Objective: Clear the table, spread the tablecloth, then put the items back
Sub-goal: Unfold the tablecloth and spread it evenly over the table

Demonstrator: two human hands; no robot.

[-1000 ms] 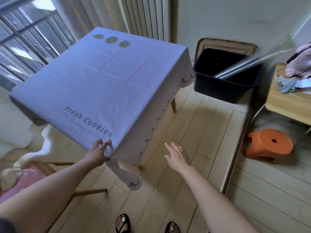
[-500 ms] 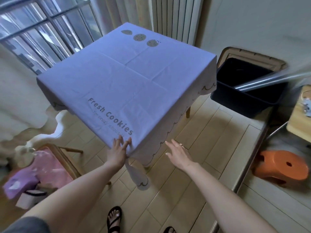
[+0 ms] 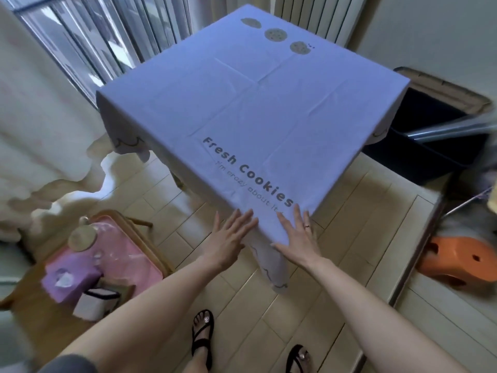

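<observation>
the tablecloth (image 3: 255, 103) lies spread over the bare worktop. both hands, left hand (image 3: 228, 238) and right hand (image 3: 298, 235), lie flat and open on its near corner, holding nothing. the things (image 3: 88, 267) wait on a chair; putting them back is left.

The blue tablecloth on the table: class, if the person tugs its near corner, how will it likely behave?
The tablecloth is probably floppy: its corner droops in soft folds below the table edge. It looks light and thin, since fold creases show across the top. With nothing resting on it, a tug may slide the whole cloth; both the left hand and right hand lie flat at that corner.
</observation>
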